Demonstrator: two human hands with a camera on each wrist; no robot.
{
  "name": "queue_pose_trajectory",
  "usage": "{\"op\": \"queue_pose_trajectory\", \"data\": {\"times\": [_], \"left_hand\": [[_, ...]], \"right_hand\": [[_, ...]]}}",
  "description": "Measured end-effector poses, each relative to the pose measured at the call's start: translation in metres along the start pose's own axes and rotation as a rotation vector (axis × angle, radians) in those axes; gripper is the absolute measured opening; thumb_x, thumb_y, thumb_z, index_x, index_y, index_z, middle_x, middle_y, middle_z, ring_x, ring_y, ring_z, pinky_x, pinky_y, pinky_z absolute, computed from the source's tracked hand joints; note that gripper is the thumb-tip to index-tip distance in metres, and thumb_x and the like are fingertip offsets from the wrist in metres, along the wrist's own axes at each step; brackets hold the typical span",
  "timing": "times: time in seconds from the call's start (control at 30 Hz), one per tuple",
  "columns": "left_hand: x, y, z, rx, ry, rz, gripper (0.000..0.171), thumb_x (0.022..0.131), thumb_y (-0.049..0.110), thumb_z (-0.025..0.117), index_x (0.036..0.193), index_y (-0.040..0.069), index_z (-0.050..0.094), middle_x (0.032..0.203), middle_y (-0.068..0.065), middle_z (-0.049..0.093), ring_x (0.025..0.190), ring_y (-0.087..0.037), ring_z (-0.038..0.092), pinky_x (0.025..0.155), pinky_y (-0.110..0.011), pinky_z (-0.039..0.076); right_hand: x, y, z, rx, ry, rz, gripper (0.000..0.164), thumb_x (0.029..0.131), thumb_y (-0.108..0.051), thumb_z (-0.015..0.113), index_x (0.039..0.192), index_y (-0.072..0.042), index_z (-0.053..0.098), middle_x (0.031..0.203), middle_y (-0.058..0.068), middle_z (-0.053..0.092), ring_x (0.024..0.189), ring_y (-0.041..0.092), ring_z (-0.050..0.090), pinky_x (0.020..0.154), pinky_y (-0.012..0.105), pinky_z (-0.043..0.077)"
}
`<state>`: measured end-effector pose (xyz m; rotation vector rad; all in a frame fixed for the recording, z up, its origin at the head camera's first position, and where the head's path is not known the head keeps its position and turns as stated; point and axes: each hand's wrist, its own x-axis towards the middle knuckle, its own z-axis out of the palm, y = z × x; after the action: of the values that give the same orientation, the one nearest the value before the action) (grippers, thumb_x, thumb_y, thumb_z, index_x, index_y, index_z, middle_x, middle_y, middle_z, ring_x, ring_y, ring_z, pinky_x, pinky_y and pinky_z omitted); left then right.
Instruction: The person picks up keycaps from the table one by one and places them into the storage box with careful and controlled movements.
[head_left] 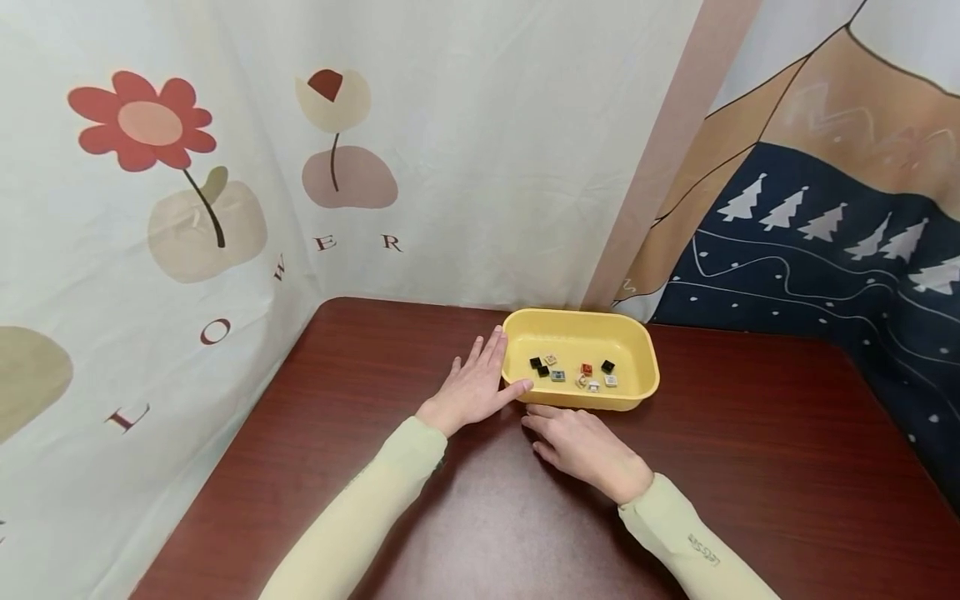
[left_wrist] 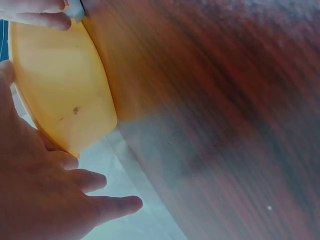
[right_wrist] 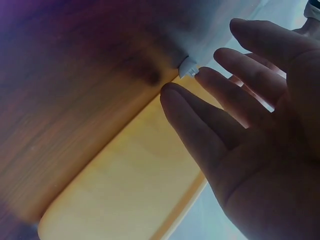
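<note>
A yellow plastic basin point(head_left: 633, 350) stands at the back of the table. My left hand point(head_left: 475, 387) lies along its left end with the fingers spread straight, thumb over the front rim. Just in front of the basin is my right hand point(head_left: 581, 437), palm down, fingers loosely bent. In the right wrist view a small grey piece point(right_wrist: 187, 67) lies at its fingertips, close to the basin wall; the head view hides it. Inside the basin are several small block-like pieces: black point(head_left: 607, 366), red point(head_left: 587, 368), blue-grey point(head_left: 558, 376) and white point(head_left: 611, 381).
The dark red-brown wooden table point(head_left: 750, 433) extends to both sides of the basin. Behind it hangs a pale curtain point(head_left: 480, 150) with printed flowers, and a dark blue cloth point(head_left: 810, 250) with white trees hangs at the right. The basin stands near the table's back edge.
</note>
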<state>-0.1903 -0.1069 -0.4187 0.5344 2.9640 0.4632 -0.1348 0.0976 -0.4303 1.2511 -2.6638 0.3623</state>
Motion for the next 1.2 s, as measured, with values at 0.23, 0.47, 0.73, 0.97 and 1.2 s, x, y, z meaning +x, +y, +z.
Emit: {"op": "queue_pose_trajectory", "data": {"times": [0.23,0.47,0.73,0.97,1.2], "left_hand": [[0.0,0.0,-0.001,-0.002,0.002,-0.002,0.099,0.088,0.078,0.028,0.156,0.011,0.002,0.162,-0.001,-0.003,0.146,-0.032,0.009,0.107,-0.062,0.022],[0.0,0.0,0.0,-0.011,-0.005,-0.005,0.099,0.088,0.078,0.03,0.157,0.012,0.002,0.162,0.0,-0.002,0.146,-0.03,0.007,0.108,-0.062,0.022],[0.0,-0.001,0.001,-0.004,0.006,0.002,0.099,0.088,0.078,0.029,0.157,0.011,0.003,0.163,-0.003,0.001,0.146,-0.033,0.011,0.107,-0.062,0.023],[0.001,-0.001,0.002,0.008,0.016,0.006,0.1,0.088,0.079,0.028,0.156,0.01,0.005,0.162,-0.004,0.0,0.146,-0.033,0.011,0.106,-0.062,0.024],[0.001,0.0,0.002,0.02,0.009,0.002,0.1,0.087,0.08,0.026,0.156,0.011,0.004,0.162,-0.003,0.0,0.146,-0.032,0.01,0.106,-0.062,0.024]], "right_hand": [[-0.008,0.001,-0.003,0.016,0.008,0.014,0.025,0.083,-0.013,0.075,0.107,-0.009,0.07,0.108,0.001,0.066,0.088,0.016,0.067,0.072,0.035,0.054],[-0.019,0.0,-0.006,0.038,-0.003,0.048,0.022,0.083,-0.011,0.074,0.105,-0.013,0.071,0.098,-0.004,0.064,0.081,0.01,0.064,0.067,0.03,0.053],[-0.031,0.002,-0.01,0.022,-0.01,0.059,0.021,0.081,-0.01,0.077,0.101,-0.013,0.071,0.091,-0.004,0.06,0.075,0.011,0.061,0.062,0.028,0.051],[-0.039,0.004,-0.014,0.031,-0.006,0.075,0.025,0.079,-0.009,0.078,0.103,-0.013,0.072,0.092,-0.003,0.06,0.077,0.012,0.061,0.061,0.028,0.051],[-0.044,0.008,-0.013,-0.008,0.033,0.089,0.033,0.077,-0.015,0.082,0.108,-0.014,0.071,0.103,-0.004,0.059,0.075,0.011,0.061,0.061,0.03,0.052]]}}
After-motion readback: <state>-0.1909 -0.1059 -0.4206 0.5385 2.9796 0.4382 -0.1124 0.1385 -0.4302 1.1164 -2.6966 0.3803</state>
